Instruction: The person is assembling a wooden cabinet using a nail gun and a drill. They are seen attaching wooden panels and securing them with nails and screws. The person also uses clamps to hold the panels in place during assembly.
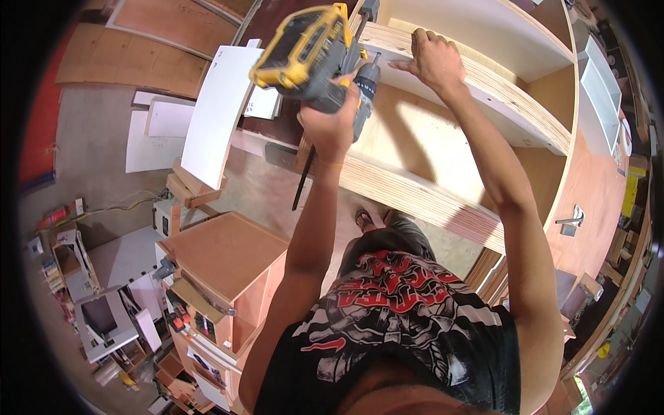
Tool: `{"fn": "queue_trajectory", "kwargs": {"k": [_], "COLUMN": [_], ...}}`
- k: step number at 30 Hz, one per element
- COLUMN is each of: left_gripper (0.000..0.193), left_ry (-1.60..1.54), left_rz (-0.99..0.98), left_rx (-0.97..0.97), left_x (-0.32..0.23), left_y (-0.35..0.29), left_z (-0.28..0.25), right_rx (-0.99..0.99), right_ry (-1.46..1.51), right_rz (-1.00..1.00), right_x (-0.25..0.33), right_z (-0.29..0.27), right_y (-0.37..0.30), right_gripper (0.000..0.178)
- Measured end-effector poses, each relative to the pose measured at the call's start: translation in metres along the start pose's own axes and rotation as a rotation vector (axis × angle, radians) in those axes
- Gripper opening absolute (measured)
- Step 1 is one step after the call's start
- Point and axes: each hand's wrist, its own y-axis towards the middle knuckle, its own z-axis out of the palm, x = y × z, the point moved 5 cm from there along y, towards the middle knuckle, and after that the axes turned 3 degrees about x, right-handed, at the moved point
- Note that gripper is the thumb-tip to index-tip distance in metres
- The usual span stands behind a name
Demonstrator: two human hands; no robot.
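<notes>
My left hand (pixel 329 124) is wrapped round the grip of a yellow and black cordless drill (pixel 304 59). The drill's chuck (pixel 367 77) points away from me, and its thin bit reaches the face of a plywood divider (pixel 494 79) in a wooden cabinet carcass (pixel 415 135). Whether the tip has entered the wood is too small to tell. To the right of the bit, my right hand (pixel 437 63) grips the divider's top edge, fingers curled over it and thumb against the near face. A clamp (pixel 369 10) sits at the cabinet's far left end.
A long dark bar (pixel 303 178) slants below my left wrist. White panels (pixel 218 114) lean on the left, above a brown wooden cabinet (pixel 225 245) with tools beside it. A pale plywood surface (pixel 595 207) with a metal piece (pixel 571 220) lies to the right.
</notes>
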Motion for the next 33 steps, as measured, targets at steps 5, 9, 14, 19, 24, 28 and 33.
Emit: {"fn": "queue_trajectory", "kwargs": {"k": [5,9,14,19,24,28,33], "left_gripper": [0.018,0.015,0.014,0.026,0.027,0.031,0.029], "left_ry": [-0.094,-0.100,-0.153,-0.339,-0.439,-0.728,-1.158], "left_rz": [0.011,0.017,0.035,-0.028,-0.148,-0.195,-0.237], "left_rx": [-0.037,-0.022,-0.111,-0.239,-0.545,-0.719,-0.960], "left_x": [-0.002,-0.034,-0.091,-0.126,-0.105,-0.085,-0.039], "left_y": [0.007,-0.012,-0.071,-0.134,-0.215,-0.271,-0.344], "left_z": [-0.007,-0.018,-0.074,-0.158,-0.243,-0.284,-0.335], "right_rx": [0.085,0.199,0.251,0.233,0.111,0.032,0.074], "right_ry": [-0.035,0.135,0.145,0.236,0.281,0.140,0.170], "right_rz": [0.003,-0.169,-0.149,-0.125,-0.237,-0.286,-0.261], "right_x": [0.007,0.006,0.026,0.031,0.041,0.018,0.013], "right_z": [-0.001,0.012,0.011,0.004,0.007,0.031,0.029], "right_y": [0.006,0.043,0.052,0.045,0.042,0.050,0.054], "right_gripper": [0.067,0.063,0.057,0.054,0.055,0.071,0.082]}}
